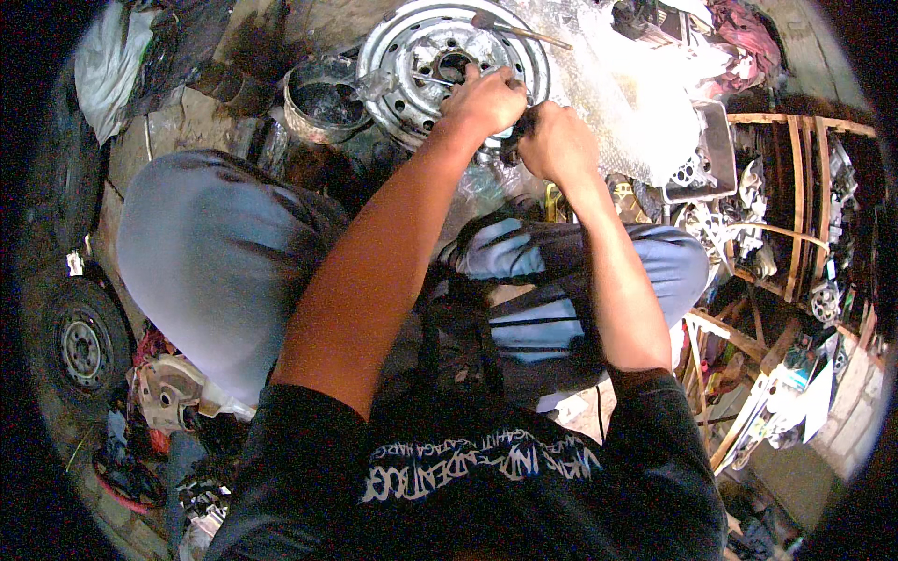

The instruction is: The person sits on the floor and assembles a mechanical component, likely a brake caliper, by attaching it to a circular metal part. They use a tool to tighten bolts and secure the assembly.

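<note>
A grey steel wheel rim [388,51] lies flat ahead of me, its disc and bolt holes facing up. My left hand [482,103] is closed over the rim's near right part, with fingers curled. A thin metal rod [436,81] shows beside those fingers; whether I hold it is unclear. Just to the right, at the rim's near edge, my right hand [561,140] is closed round something dark, mostly hidden by the fingers. A brush with a wooden handle [538,37] rests across the rim's far right edge.
Left of the rim stands a round, dirty container [323,122]. Clear plastic wrap [617,103] spreads to the right, near a metal tray [720,154] with parts. Wooden shelving [795,187] with metal parts stands at right. A tyre on a wheel [84,341] is at far left.
</note>
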Demonstrator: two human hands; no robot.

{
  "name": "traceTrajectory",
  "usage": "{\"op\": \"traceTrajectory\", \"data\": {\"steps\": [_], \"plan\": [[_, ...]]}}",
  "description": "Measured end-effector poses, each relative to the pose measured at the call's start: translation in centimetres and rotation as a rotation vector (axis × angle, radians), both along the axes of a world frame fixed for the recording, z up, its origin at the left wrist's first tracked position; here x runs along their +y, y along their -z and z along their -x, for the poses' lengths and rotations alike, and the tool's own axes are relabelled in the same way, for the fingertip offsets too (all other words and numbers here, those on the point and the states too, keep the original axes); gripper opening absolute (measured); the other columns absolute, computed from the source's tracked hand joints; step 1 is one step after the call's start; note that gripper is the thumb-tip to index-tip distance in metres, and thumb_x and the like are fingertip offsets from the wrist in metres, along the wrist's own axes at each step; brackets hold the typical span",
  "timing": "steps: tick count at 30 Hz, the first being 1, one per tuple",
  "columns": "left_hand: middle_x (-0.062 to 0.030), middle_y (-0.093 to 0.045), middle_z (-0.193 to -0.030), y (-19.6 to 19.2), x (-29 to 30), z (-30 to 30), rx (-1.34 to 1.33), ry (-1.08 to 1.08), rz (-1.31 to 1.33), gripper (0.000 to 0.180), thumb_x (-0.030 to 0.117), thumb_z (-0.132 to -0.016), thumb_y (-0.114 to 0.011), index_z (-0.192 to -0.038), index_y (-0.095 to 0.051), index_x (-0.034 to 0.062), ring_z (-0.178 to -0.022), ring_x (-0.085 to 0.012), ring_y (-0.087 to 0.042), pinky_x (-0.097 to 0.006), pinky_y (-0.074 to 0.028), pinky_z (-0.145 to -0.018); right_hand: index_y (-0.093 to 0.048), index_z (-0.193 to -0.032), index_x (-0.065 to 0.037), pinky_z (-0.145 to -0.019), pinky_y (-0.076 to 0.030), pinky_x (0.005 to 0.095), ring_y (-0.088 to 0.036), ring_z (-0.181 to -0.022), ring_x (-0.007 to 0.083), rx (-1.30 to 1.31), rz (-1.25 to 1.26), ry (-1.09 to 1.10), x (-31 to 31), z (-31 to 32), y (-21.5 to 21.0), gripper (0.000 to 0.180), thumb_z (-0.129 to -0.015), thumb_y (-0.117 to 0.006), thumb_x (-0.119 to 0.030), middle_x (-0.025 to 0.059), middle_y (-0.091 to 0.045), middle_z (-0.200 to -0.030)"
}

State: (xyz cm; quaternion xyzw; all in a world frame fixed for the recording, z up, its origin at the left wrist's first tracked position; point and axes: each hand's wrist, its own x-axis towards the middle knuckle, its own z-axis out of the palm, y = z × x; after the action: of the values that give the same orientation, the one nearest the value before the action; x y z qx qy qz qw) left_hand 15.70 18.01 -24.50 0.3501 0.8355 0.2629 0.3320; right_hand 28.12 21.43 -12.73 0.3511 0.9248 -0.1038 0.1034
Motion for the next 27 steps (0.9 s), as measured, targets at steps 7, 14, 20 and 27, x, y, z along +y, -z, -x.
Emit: {"op": "traceTrajectory", "data": {"steps": [7, 14, 20, 27], "plan": [[-0.0219, -0.03, -0.16, -2.3, -1.0, -0.4, -0.039, -0.08, 0.011, 0.057, 0.046, -0.094, -0.047, -0.147, -0.051, 0.0276, -0.138, -0.0469, -0.044, -0.059, -0.034, -0.114, -0.073, -0.099, 0.003, -0.085, -0.058, 0.0522, -0.072, -0.094, 0.0439, 0.006, 0.022, -0.006, 0.2, 0.0, 0.2, 0.03, -0.078, -0.068, -0.017, 0.0292, -0.071, -0.1], [-0.0159, -0.045, -0.152, 2.9, -0.3, 1.1, 0.243, 0.022, -0.048, 0.046, 0.04, -0.096, -0.045, -0.136, -0.059, 0.0219, -0.133, -0.0456, -0.047, -0.053, -0.039, -0.112, -0.075, -0.097, 0.002, -0.066, -0.053, 0.036, -0.064, -0.064, 0.0182, 0.376, 0.452, 0.122, 3.2, -3.1, 1.7, 0.025, -0.098, -0.062, -0.019, 0.0134, -0.072, -0.078], [-0.0277, -0.03, -0.158, -0.6, 0.2, -0.3, -0.004, -0.018, -0.012, 0.056, 0.05, -0.095, -0.043, -0.145, -0.052, 0.0262, -0.134, -0.049, -0.048, -0.055, -0.037, -0.114, -0.075, -0.099, 0.001, -0.075, -0.051, 0.0346, -0.067, -0.075, 0.0201, 0.505, 0.283, 0.217, 4.3, -6.5, 4.8, 0.027, -0.098, -0.063, -0.023, 0.0171, -0.074, -0.087], [-0.028, -0.031, -0.158, 5.9, 0.4, 1.7, 0.163, 0.091, -0.047, 0.058, 0.048, -0.094, -0.044, -0.146, -0.051, 0.0253, -0.133, -0.0494, -0.049, -0.053, -0.038, -0.114, -0.072, -0.099, 0.001, -0.073, -0.053, 0.0369, -0.071, -0.078, 0.0277, 0.613, 0.264, 0.046, 2.0, -4.9, 5.0, 0.017, -0.095, -0.064, -0.014, 0.0205, -0.073, -0.085]]}}
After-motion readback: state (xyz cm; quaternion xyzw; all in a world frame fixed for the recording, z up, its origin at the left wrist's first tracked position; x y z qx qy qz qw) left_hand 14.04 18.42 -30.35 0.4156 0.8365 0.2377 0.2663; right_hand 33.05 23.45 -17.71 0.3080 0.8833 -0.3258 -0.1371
